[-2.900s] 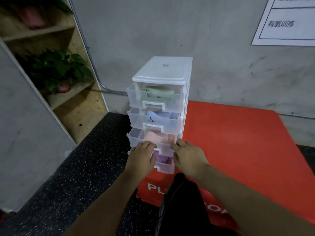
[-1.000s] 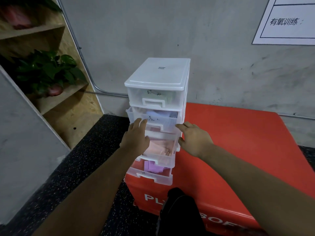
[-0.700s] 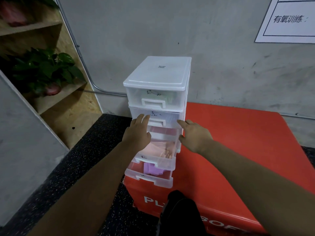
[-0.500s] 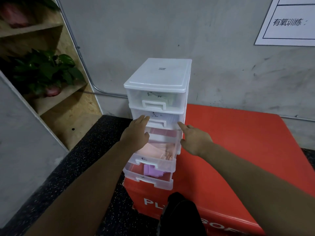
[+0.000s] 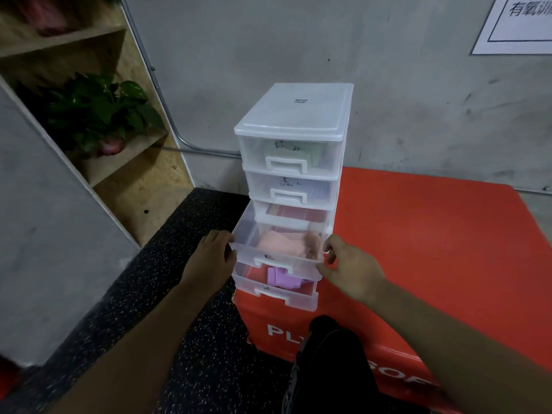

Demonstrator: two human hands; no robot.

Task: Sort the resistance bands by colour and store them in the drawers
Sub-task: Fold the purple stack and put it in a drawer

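— While the left hand [image 5: 209,258] holds one front corner of the third drawer [image 5: 276,258], what does the right hand [image 5: 348,264] do?

— It holds the other front corner. Both hands are closed on that drawer, with the fingers curled round its edges.

— Where is the drawer?

— It sticks out far from the drawer box [image 5: 294,138]. The box is see-through plastic with a white lid, and it stands on the corner of a big red block [image 5: 418,249].

— What is inside the drawer?

— Pink bands [image 5: 282,245] lie flat on its bottom.

— And the other drawers?

— The bottom drawer [image 5: 277,294] is pulled out a little. Purple bands [image 5: 282,277] lie in it, partly under the pink drawer. The top drawer [image 5: 288,158] is pushed in, and something pale green shows through its front. The second drawer [image 5: 291,189] is pushed in too, and something bluish shows at its right side.

— What is around the box?

— A grey wall [image 5: 298,40] is behind it, with a white paper sign [image 5: 519,22] up in the corner. A wooden shelf [image 5: 125,156] on the left holds a green plant [image 5: 98,112]. The floor [image 5: 167,294] is black with small light specks. A dark shoe [image 5: 328,369] shows at the bottom, just in front of the red block.
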